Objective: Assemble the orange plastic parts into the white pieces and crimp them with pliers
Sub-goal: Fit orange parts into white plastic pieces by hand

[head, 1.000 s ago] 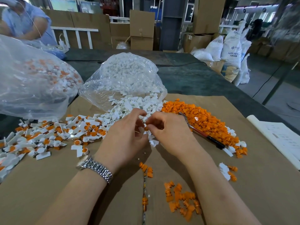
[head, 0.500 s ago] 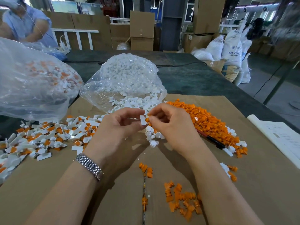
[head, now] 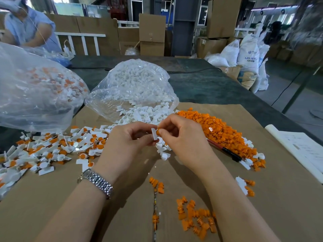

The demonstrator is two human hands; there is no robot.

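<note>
A: From the head view, what is held?
B: A small white plastic piece (head: 154, 136) is pinched by the left hand (head: 125, 145); a small orange plastic part (head: 158, 132) is pinched against it by the right hand (head: 183, 137) fingers, above the cardboard-covered surface (head: 279, 198).

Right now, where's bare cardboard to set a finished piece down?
Bare cardboard lies below the assembled pile, left of the left hand. Another patch sits lower right, between the paper sheet and loose orange parts. Crowded: orange pile over the pliers.
</note>
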